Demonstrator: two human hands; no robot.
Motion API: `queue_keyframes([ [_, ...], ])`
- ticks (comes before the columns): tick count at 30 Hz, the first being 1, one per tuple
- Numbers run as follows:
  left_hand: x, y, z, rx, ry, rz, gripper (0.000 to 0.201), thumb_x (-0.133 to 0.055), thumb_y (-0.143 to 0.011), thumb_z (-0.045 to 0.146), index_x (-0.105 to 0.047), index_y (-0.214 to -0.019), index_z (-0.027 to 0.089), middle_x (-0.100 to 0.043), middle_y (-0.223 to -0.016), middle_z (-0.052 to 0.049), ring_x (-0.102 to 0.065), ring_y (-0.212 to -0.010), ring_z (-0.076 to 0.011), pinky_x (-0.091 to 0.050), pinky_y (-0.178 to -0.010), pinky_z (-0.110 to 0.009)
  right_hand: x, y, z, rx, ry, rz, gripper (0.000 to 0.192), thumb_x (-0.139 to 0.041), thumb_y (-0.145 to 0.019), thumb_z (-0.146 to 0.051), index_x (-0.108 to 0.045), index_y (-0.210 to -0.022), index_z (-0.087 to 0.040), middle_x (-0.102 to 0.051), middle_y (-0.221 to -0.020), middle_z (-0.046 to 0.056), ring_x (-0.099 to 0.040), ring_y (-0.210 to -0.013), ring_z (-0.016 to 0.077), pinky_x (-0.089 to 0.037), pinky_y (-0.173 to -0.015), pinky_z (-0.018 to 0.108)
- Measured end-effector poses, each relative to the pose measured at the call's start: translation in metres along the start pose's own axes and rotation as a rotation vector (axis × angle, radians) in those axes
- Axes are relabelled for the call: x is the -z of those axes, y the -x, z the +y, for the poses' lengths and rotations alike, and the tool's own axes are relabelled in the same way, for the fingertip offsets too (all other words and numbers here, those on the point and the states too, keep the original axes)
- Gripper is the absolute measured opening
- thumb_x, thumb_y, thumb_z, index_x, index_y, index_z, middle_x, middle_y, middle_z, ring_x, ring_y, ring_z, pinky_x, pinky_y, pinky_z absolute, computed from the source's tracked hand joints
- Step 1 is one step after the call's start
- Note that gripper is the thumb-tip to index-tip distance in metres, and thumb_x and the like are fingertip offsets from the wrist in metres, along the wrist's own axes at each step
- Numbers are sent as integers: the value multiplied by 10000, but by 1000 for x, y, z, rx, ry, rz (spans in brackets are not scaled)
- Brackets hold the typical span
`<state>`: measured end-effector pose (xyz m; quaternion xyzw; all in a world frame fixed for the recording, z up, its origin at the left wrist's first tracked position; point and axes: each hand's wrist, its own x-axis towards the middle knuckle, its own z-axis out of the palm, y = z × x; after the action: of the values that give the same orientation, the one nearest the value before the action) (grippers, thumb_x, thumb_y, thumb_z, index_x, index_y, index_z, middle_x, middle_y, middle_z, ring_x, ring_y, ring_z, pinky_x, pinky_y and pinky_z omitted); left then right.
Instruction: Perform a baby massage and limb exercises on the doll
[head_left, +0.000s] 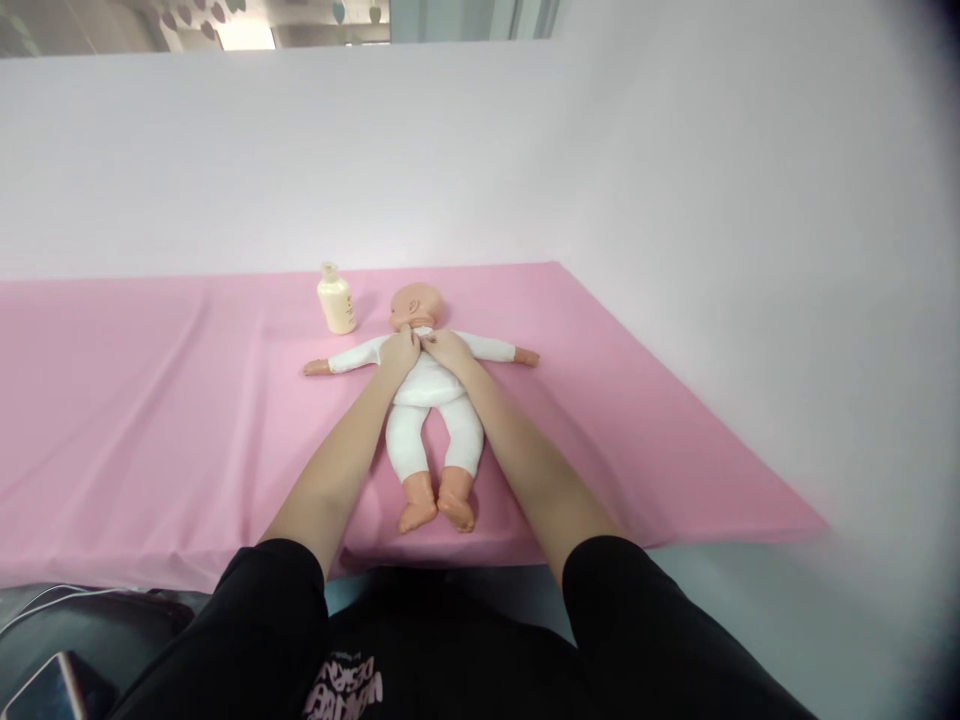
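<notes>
A baby doll (427, 385) in white clothes lies flat on the pink cover, its arms stretched out sideways and its head turned to one side. My left hand (400, 349) rests on the upper trunk at the doll's left-hand side in the picture. Beside it, my right hand (448, 350) lies on the other side of the upper trunk. Both hands are laid on the white cloth close below the neck, with their inner edges nearly meeting. Neither holds an object; some fingers are hard to make out at this size.
A cream pump bottle (337, 300) stands left of the doll's head. The pink cover (135, 420) spreads over the table, creased at left. White walls (285, 160) border the back and right. A phone (49, 690) and white cable lie at lower left.
</notes>
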<state>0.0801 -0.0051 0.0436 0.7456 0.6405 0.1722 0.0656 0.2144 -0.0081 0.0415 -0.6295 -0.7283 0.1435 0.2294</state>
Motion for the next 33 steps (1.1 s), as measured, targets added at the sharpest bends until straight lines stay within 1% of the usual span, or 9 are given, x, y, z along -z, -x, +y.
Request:
queue_keyframes([
  [2,-1,2,-1,5,9,-15,309,-353,-1058,300,-502,-1267,127,-754,-1094,-157,-730,-1021,-254,-494,-821,-320,-3,3,-1,21,14,64,245,-507,-1003,-317,-696,-1041,-165,-750,-1032,112,-665,-954,243,-445,-819,299],
  [4,-2,3,-1,-10,13,-7,326,-357,-1059,296,-475,-1306,116,-754,-1064,-152,-733,-984,-252,-490,-801,-316,-6,4,1,98,29,159,245,-540,-976,-272,-633,-1174,-162,-707,-1151,127,-635,-1061,254,-455,-907,321],
  [8,-3,6,-3,-81,-50,144,325,-356,-1052,293,-546,-1256,125,-687,-1253,-181,-667,-1130,-292,-490,-871,-353,-14,-1,12,199,52,289,202,-521,-944,-204,-622,-1109,-147,-638,-1199,156,-573,-1152,277,-443,-1017,378],
  [11,-2,6,-6,-96,-83,219,316,-371,-1032,263,-601,-1210,140,-605,-1401,-166,-591,-1222,-314,-481,-943,-392,-17,-7,21,141,41,315,202,-473,-949,-196,-619,-1083,-155,-649,-1152,144,-573,-1118,275,-444,-1007,393],
  [18,-2,3,-23,1,-43,220,333,-360,-1035,297,-604,-1211,154,-665,-1277,-157,-593,-1198,-315,-442,-1018,-435,-17,-8,37,-99,91,231,362,-408,-1031,-353,-589,-1278,-160,-632,-1336,180,-560,-1239,327,-415,-1045,447],
  [20,-2,2,-33,61,-64,209,370,-328,-1042,311,-613,-1213,149,-664,-1289,-161,-593,-1217,-316,-435,-1026,-436,-15,-8,42,-99,99,177,412,-341,-1060,-382,-587,-1313,-169,-657,-1335,169,-578,-1251,311,-412,-1059,446],
  [24,1,-3,-57,167,-119,142,432,-308,-1032,303,-645,-1222,111,-680,-1283,-189,-609,-1224,-344,-426,-1025,-461,-10,-9,50,-76,135,139,473,-250,-1079,-354,-679,-1201,-194,-723,-1264,125,-614,-1225,275,-363,-1120,488],
  [28,7,-6,-71,214,-131,123,460,-307,-1018,296,-668,-1222,97,-683,-1283,-212,-616,-1223,-360,-413,-1025,-478,-4,-5,64,-152,221,185,500,-273,-1042,-276,-748,-1082,-124,-733,-1221,190,-615,-1210,311,-221,-1179,601],
  [33,16,-7,-81,290,-134,124,475,-316,-1000,285,-655,-1251,67,-662,-1304,-233,-605,-1228,-378,-406,-1019,-494,5,-1,86,-285,307,292,541,-263,-1009,-238,-761,-1088,-41,-728,-1176,252,-583,-1247,348,-121,-1208,607],
])
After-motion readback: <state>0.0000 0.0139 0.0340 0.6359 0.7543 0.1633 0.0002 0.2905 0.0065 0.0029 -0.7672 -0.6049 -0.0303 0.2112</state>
